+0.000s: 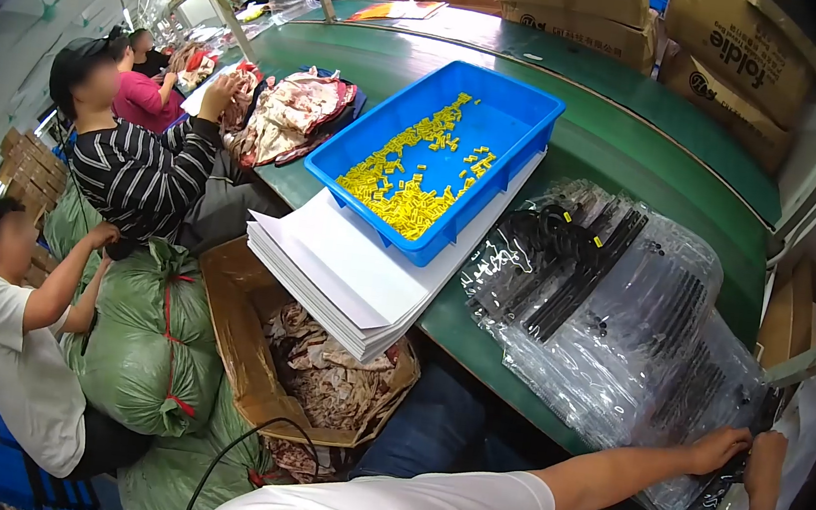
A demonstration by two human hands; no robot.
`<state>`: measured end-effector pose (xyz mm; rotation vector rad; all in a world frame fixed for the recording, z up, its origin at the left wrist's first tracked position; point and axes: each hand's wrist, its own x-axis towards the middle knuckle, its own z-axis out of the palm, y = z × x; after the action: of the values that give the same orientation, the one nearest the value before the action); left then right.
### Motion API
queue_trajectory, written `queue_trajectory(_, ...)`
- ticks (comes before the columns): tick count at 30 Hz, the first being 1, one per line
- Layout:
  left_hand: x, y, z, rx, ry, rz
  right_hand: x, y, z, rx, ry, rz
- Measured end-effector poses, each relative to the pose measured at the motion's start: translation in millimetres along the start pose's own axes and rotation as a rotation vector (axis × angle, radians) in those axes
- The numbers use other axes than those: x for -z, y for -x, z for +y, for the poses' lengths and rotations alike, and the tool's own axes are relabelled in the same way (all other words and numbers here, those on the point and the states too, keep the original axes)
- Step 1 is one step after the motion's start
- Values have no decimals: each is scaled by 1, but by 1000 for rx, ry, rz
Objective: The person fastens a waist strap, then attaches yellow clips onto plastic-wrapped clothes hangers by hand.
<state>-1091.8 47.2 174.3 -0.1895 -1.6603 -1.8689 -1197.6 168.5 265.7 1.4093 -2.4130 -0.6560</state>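
At the far right, my left hand [720, 451] and my right hand [765, 459] are close together, both closed at the dark-edged end of a clear plastic bag [710, 501]. The fingertips are small and partly hidden, so the exact grip is hard to see. Beside my left hand lies a wide, overlapping pile of clear plastic bags [660, 294] with black strips. Two small yellow pieces [598, 241] show on the black strips at the pile's far end.
A blue tray [528, 133] of small yellow pieces [413, 210] rests on stacked white sheets [346, 268] on the green table [476, 364]. An open carton [235, 356] holds patterned cloth below. Coworkers [136, 169] sit left near green sacks [139, 365]. Cardboard boxes [733, 50] stand behind.
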Motion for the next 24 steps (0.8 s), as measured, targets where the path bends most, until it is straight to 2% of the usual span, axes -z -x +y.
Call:
queue_trajectory(4,-7,-6,-11,-41,73,25,12,5,-2,-151,-91,21)
queue_trajectory(8,-18,-19,-38,-39,225,171,28,11,10,51,-370,118)
queue_trajectory(9,-16,-19,-27,-45,224,169,33,11,10,50,-368,123)
queue_trajectory(13,20,-8,61,357,448,288,64,1,-1,-556,-1184,-169)
queue_trajectory(15,15,15,39,179,387,275,84,-9,2,-557,-1220,-164)
queue_trajectory(16,43,40,91,327,419,210,96,-13,6,-569,-1256,-166)
queue_trajectory(18,77,84,129,383,389,123,117,-22,9,-603,-1341,-166)
queue_trajectory(19,99,110,156,456,525,73,131,-29,7,-614,-1374,-119)
queue_trajectory(20,116,130,176,550,496,52,146,-37,3,-627,-1406,-72)
queue_trajectory(21,129,152,182,602,492,46,160,-48,-3,-621,-1410,-67)
queue_trajectory(24,164,200,207,787,480,39,198,-92,-24,-469,-1522,145)
